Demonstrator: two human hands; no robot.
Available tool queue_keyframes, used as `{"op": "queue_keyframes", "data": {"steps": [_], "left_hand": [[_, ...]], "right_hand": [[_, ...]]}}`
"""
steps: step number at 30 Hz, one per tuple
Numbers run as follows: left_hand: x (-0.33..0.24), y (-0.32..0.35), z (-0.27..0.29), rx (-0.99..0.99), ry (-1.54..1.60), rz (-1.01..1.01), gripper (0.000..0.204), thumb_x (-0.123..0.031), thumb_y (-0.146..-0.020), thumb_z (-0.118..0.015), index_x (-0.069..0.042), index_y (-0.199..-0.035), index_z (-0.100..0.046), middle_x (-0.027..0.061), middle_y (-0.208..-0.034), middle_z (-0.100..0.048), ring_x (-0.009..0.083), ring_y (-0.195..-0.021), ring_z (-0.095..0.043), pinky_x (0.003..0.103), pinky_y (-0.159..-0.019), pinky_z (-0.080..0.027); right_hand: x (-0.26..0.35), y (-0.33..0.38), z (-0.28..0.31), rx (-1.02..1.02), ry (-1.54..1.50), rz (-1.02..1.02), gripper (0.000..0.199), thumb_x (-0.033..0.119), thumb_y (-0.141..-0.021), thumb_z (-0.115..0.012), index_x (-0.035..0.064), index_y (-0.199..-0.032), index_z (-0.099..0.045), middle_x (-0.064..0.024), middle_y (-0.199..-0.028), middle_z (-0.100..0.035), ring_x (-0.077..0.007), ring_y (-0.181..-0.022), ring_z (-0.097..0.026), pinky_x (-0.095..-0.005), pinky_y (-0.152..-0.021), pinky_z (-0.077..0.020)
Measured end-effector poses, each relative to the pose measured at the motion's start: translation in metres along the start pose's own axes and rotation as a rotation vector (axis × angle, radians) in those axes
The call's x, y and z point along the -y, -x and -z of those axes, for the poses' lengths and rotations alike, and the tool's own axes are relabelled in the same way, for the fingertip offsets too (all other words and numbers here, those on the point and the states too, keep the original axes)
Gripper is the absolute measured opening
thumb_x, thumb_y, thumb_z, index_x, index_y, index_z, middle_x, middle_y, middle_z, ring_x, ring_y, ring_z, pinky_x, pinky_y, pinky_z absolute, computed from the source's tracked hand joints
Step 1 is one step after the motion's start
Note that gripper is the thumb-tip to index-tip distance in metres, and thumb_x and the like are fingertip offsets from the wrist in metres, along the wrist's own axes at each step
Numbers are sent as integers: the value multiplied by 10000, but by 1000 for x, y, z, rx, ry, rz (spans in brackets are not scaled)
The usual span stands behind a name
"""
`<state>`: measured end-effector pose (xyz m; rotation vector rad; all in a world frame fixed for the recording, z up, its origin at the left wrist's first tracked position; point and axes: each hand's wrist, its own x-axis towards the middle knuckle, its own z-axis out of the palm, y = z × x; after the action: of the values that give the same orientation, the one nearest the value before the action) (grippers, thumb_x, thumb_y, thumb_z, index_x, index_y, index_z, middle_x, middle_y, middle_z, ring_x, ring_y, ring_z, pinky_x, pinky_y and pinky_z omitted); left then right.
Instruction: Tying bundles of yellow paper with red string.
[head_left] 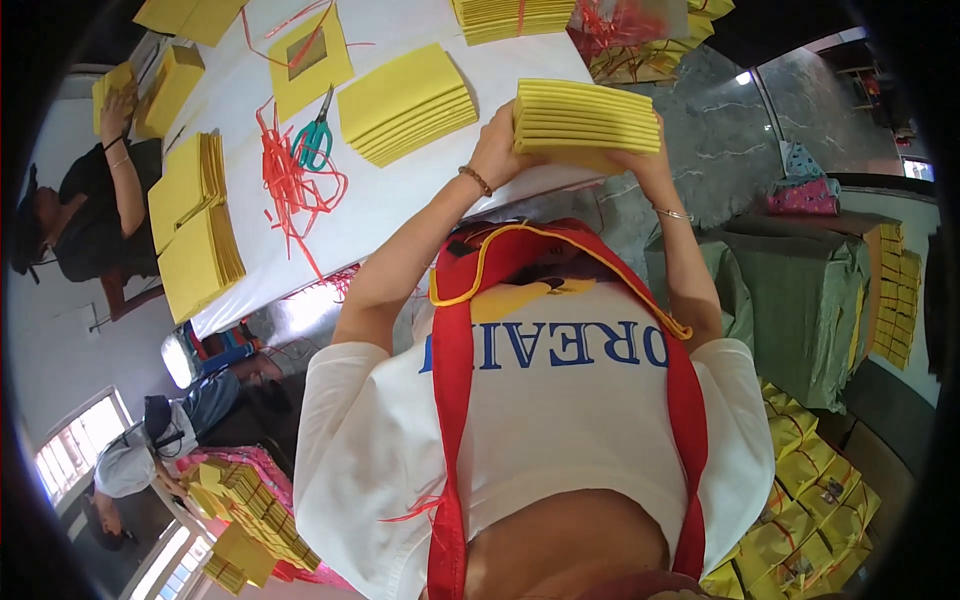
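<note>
Between my two hands is a stack of yellow folded paper packets [585,115], lifted over the near edge of the white table. My left hand [497,150] is closed round its left end, and my right hand [645,165] grips the lower right corner, partly hidden behind the stack. Left of it, another yellow stack [405,105] lies fanned on the table [375,195]. Green-handled scissors [315,143] and a tangle of red plastic strips [290,190] lie beyond that. A yellow sheet with a brownish square [310,62] lies behind the scissors, a red strip across it.
More yellow stacks [195,225] line the table's left side, where a co-worker's hand [118,108] holds one. Another person [145,450] bends over yellow bundles at lower left. A green-wrapped box [790,300] and tied yellow bundles [810,500] stand at my right.
</note>
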<state>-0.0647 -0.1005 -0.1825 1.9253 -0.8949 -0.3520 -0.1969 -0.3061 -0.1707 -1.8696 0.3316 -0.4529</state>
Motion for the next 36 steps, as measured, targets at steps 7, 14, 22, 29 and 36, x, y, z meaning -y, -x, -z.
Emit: {"op": "queue_keyframes", "data": {"steps": [7, 14, 22, 29, 36], "left_hand": [[-60, 28, 51, 139, 809, -319, 1389, -313, -427, -872, -122, -1357, 141, 169, -1296, -300, 290, -1215, -314, 397, -1004, -244], [-66, 28, 25, -131, 314, -168, 1073, -207, -516, -841, -17, -1288, -121, 140, -1221, -347, 234, -1168, -351, 346, -971, -303], [-63, 19, 40, -193, 481, -57, 832, -136, -591, -783, -5, -1203, -235, 120, -1131, -401, 207, -1105, -403, 322, -933, -345], [-50, 10, 36, -136, 252, -171, 862, -117, -590, -754, -9, -1254, -216, 145, -1175, -375, 235, -1135, -378, 330, -960, -322], [-37, 5, 27, -115, 117, -172, 925, -108, -573, -740, 5, -1293, -171, 165, -1220, -356, 267, -1166, -356, 335, -981, -297]], "right_hand": [[-2, 20, -7, 94, -937, -239, 686, 194, -704, -697, 39, -1266, -336, -75, -1206, -469, -209, -1098, -466, -336, -931, -385], [-3, 25, -76, 83, -1390, -345, 605, 229, -769, -643, 91, -1279, -347, -46, -1244, -445, -214, -1143, -425, -374, -984, -337], [5, 6, -40, 237, -993, -221, 776, 47, -739, -604, 118, -1372, -162, -54, -1347, -296, -198, -1236, -304, -337, -1002, -291], [51, -42, -21, 514, -246, -185, 798, 39, -627, -728, 39, -1302, -302, -80, -1262, -407, -158, -1150, -384, -309, -951, -339], [40, -40, -35, 507, -299, -127, 600, 85, -621, -762, 19, -1153, -492, -56, -1092, -560, -136, -1005, -506, -277, -861, -418]]}}
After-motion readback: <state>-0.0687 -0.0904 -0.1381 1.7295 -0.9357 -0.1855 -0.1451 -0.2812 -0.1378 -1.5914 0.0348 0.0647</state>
